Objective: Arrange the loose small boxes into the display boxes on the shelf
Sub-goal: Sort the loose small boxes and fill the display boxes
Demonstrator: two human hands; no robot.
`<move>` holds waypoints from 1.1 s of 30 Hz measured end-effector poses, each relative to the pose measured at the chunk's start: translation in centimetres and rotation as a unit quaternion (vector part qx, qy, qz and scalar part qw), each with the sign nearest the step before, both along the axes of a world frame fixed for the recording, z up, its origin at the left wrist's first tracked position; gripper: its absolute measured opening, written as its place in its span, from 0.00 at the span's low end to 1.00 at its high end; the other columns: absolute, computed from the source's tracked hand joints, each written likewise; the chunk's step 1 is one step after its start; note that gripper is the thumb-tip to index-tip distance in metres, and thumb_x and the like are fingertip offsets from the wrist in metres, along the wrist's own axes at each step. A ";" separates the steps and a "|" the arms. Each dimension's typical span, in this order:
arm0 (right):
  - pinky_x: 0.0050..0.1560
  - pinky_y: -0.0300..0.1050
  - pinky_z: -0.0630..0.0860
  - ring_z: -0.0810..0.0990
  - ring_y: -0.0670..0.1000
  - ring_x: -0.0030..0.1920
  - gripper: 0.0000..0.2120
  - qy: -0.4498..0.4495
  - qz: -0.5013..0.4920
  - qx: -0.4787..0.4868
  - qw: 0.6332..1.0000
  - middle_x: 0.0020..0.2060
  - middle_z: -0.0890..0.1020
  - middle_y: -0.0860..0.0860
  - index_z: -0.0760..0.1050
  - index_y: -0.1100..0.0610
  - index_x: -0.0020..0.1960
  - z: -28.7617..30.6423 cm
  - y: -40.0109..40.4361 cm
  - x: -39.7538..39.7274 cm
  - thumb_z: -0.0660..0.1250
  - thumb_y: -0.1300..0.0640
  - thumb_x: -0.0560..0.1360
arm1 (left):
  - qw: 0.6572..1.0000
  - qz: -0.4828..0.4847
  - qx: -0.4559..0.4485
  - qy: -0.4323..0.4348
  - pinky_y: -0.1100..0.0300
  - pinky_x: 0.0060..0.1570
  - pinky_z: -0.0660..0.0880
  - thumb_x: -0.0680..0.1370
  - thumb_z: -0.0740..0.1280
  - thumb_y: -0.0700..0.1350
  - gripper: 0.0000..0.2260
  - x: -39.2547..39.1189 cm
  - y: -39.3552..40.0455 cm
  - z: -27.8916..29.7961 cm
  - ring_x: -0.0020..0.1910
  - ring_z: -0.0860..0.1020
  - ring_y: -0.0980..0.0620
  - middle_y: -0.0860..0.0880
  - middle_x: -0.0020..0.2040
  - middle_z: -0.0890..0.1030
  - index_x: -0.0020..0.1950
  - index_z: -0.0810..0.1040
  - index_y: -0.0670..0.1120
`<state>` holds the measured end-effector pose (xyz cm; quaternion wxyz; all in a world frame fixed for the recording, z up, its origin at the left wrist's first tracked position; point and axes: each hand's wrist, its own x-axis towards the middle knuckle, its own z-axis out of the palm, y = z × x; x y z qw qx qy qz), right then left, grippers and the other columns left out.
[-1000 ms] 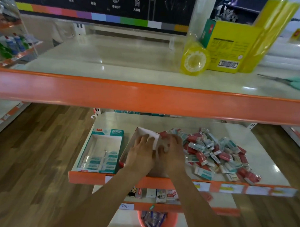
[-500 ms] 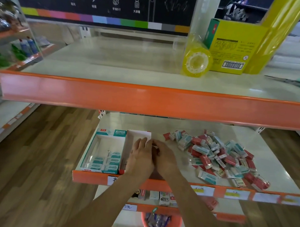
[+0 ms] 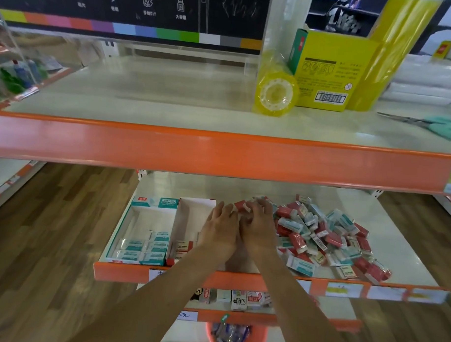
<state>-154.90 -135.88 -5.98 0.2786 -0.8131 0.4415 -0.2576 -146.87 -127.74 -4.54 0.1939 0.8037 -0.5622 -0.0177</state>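
A person's two hands reach onto the middle shelf of an orange-edged shop rack standing on a wood-plank floor. The left hand lies just right of the red display box, fingers straight and slightly spread, holding nothing that can be seen. The right hand is close beside it, its fingers bent over a small red box at the near-left edge of the heap; whether they actually grip it cannot be told.

The heap of loose small boxes, red and teal, covers the centre and right of the shelf up to its front edge. At the shelf's front-left corner sits the teal display box, with a few teal packets lined up along its front wall. The red display box touches its right side and holds a couple of boxes at its front.

On the upper shelf, towards the right, a roll of yellow tape lies against a yellow carton, with teal-handled scissors at the right edge. A lower shelf carries more small packs, and an orange bucket stands below it.
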 end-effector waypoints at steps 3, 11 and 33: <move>0.48 0.41 0.71 0.76 0.53 0.58 0.13 0.003 -0.006 0.010 1.000 0.73 0.58 0.52 0.74 0.55 0.62 0.2 -0.8 -0.2 0.62 0.60 0.78 | 0.998 -0.021 0.043 -0.030 0.57 0.68 0.60 0.77 0.60 0.43 0.19 0.0 -1.7 0.1 0.67 0.62 0.47 0.49 0.66 0.68 0.68 0.68 0.47; 0.62 0.43 0.73 0.77 0.53 0.60 0.23 0.066 0.075 0.021 0.995 0.71 0.66 0.52 0.72 0.52 0.66 -0.2 -1.9 -1.2 0.63 0.66 0.73 | 0.982 -0.004 0.162 -0.098 0.51 0.71 0.57 0.79 0.58 0.44 0.21 -0.2 -4.6 0.8 0.71 0.58 0.44 0.45 0.69 0.67 0.71 0.62 0.41; 0.41 0.22 0.65 0.70 0.37 0.45 0.22 -0.073 0.028 -0.123 0.989 0.52 0.72 0.45 0.70 0.41 0.63 -1.9 1.2 -6.0 0.65 0.61 0.74 | 0.992 0.073 0.000 0.099 0.61 0.54 0.73 0.77 0.61 0.39 0.16 -6.6 1.3 -2.2 0.57 0.69 0.50 0.47 0.59 0.71 0.64 0.66 0.45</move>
